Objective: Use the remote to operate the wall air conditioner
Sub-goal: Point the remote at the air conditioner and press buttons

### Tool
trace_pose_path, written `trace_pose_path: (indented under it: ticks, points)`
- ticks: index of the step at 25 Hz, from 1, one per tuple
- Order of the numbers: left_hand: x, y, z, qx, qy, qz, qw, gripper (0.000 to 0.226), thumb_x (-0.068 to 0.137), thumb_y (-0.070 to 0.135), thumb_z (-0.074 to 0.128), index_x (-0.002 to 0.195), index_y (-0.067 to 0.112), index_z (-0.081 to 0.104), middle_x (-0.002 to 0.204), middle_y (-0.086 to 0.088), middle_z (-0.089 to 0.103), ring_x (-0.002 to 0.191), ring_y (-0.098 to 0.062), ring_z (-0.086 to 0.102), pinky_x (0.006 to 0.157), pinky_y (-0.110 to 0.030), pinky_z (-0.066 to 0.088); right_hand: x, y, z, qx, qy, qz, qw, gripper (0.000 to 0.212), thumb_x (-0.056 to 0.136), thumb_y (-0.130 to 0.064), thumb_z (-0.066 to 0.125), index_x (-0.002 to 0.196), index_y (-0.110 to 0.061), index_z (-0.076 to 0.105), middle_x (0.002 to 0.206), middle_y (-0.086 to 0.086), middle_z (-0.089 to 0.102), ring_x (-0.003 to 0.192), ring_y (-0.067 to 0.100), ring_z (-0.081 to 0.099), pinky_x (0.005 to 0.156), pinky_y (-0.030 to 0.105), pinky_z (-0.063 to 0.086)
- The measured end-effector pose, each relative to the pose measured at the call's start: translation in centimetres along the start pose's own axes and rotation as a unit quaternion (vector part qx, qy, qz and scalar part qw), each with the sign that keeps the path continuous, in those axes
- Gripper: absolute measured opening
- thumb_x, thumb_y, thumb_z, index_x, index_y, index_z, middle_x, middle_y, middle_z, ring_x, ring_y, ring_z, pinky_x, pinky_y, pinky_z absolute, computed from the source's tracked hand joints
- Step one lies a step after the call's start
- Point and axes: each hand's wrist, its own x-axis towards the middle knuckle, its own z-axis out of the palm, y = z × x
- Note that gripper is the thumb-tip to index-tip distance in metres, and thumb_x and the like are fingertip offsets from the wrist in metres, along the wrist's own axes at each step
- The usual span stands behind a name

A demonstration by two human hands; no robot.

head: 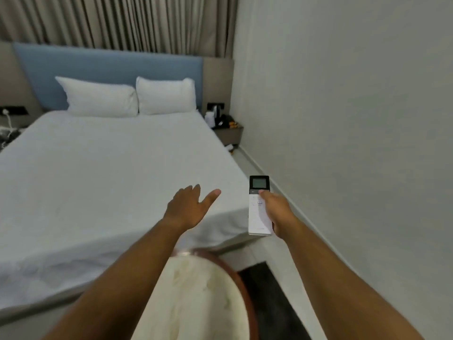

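A slim white remote (257, 217) with a black top and a small grey screen is held upright in my right hand (278, 212), out over the bed's near right corner. The thumb rests on the buttons just below the screen. My left hand (190, 207) hovers to the left of it above the white sheet, palm down, fingers spread, holding nothing. No air conditioner shows in this view.
A wide bed (98, 180) with two white pillows (103, 99) and a blue headboard fills the left. A plain wall (355, 106) runs along the right, with a cluttered nightstand (229, 133) at its far end. A round cream-topped table (196, 303) sits just below my arms.
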Motion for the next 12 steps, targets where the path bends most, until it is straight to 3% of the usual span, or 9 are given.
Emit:
trace_pose_path:
  ticks: [3, 7, 12]
  points:
    - [2.2, 6.6, -4.2, 0.07, 0.063, 0.123, 0.988, 0.11, 0.068, 0.09, 0.009, 0.148, 0.016, 0.025, 0.157, -0.011, 0.025, 0.145, -0.032, 0.017, 0.115, -0.048, 0.019, -2.4, -6.4, -4.6, 0.006, 0.05, -0.053, 0.997, 0.025, 0.094, -0.033, 0.054, 0.077, -0.015, 0.059, 0.07, 0.007, 0.063, 0.059, 0.026, 0.058, 0.057, 0.03, 0.047]
    - [3.7, 16.3, -9.1, 0.117, 0.172, 0.284, 0.936, 0.114, 0.067, 0.091, 0.005, 0.15, 0.013, 0.016, 0.159, -0.014, 0.018, 0.146, -0.032, 0.012, 0.118, -0.049, 0.016, -6.5, -15.0, -11.4, 0.01, 0.118, -0.146, 0.982, 0.026, 0.094, -0.033, 0.053, 0.077, -0.014, 0.055, 0.066, 0.004, 0.06, 0.054, 0.023, 0.056, 0.054, 0.027, 0.044]
    - [3.8, 26.6, -13.4, 0.102, 0.266, 0.353, 0.891, 0.113, 0.069, 0.091, 0.006, 0.151, 0.012, 0.003, 0.161, -0.014, 0.007, 0.147, -0.029, -0.001, 0.12, -0.047, 0.005, -12.3, -24.0, -18.5, 0.031, 0.2, -0.253, 0.946, 0.024, 0.094, -0.036, 0.051, 0.083, -0.015, 0.054, 0.075, 0.008, 0.064, 0.062, 0.027, 0.061, 0.06, 0.031, 0.048]
